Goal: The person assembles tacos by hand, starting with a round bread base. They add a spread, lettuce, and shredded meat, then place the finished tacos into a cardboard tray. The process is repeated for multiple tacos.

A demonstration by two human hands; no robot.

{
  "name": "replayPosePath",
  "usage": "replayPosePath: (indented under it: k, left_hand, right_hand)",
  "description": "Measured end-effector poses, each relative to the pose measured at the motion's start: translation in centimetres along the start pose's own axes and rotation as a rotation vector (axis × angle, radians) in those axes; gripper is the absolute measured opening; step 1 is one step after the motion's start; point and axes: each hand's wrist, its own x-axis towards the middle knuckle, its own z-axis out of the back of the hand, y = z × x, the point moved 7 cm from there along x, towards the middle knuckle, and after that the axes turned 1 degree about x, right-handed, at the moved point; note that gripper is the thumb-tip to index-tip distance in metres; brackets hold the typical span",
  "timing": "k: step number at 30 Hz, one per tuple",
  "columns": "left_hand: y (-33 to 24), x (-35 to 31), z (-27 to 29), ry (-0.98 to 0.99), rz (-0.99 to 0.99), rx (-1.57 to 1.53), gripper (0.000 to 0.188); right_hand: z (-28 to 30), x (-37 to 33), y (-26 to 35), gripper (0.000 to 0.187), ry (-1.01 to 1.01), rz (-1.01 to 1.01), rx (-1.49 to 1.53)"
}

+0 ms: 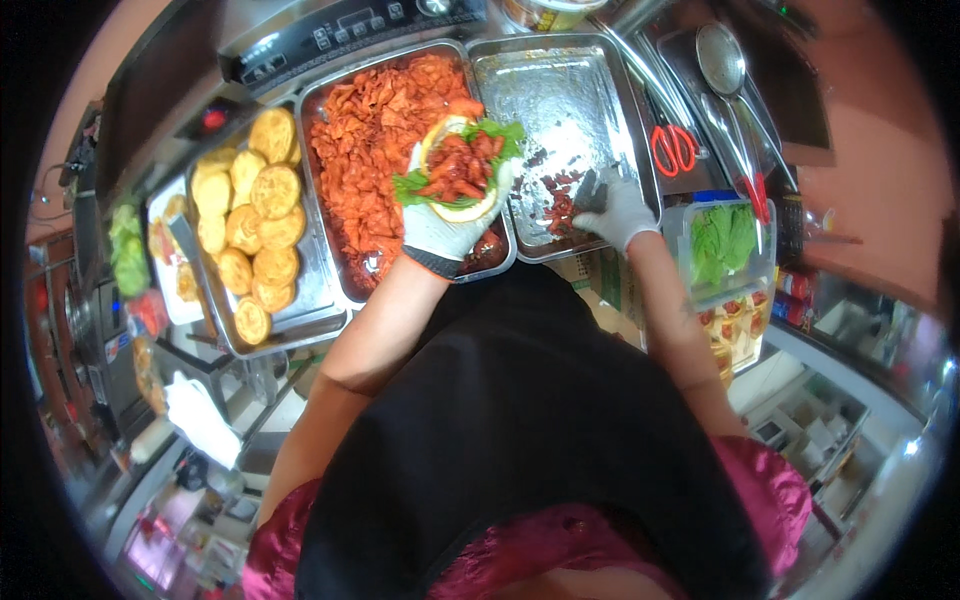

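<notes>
My left hand (447, 228), in a white glove with a dark cuff, is closed around a split bun (468, 212). Green lettuce (507, 138) sticks out of its sides, and red sauced meat pieces (461, 166) fill the middle. This bun is held above the right edge of a metal tray (309, 185) heaped with red sauced meat (370, 120). Over the neighbouring metal tray (540, 85), my right hand (622, 208) reaches down, also gloved, thumb and fingers apart. Its fingertips look dark grey. Beside them lie a few dark red meat scraps (560, 205).
At the left, a tray (320, 318) holds several round yellow buns (275, 190), with tongs (190, 260) along its edge. On the right are red-handled scissors (674, 150), a skimmer (721, 60) and a clear container (683, 255) of lettuce leaves. A black control panel (350, 35) stands behind.
</notes>
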Motion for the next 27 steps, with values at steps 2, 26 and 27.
replayPosePath:
  k: [2, 26, 27]
  left_hand:
    - [-1.0, -0.5, 0.0, -0.031, -0.046, 0.010, 0.060]
    - [-1.9, -2.2, -0.6, -0.144, -0.143, 0.064, 0.050]
    - [-2.1, -2.3, -0.4, -0.152, -0.157, 0.074, 0.048]
  right_hand:
    - [-1.4, -0.6, 1.4, 0.113, 0.018, -0.039, -0.040]
    - [-4.6, 0.7, 3.5, 0.021, -0.259, 0.141, 0.186]
    - [-4.6, 0.6, 3.2, 0.020, -0.282, 0.181, 0.217]
